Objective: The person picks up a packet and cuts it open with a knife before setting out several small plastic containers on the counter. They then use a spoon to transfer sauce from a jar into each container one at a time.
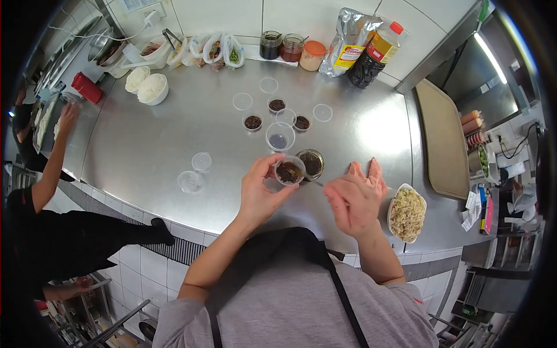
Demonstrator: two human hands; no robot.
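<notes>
My left hand (259,191) grips a small clear plastic cup (289,171) by its sides, and dark sauce with bits in it lies inside. Right behind the cup stands a round container (311,162) of dark sauce. My right hand (355,203) is held over the counter to the right of the cup, loosely bent, thumb apart from the fingers, nothing visible in it. Beyond it, partly covered by it, lies a crumpled pink item (371,174). Clear empty cups (279,138) stand ahead of my left hand, near several small sauce-filled cups (253,122).
Clear lids (322,113) lie around the cups, others (201,162) at left. A bowl of fried rice (408,214) sits by my right forearm. Jars (270,45), a bottle (377,55) and rice bowls (152,89) line the back. A person (52,220) works at left.
</notes>
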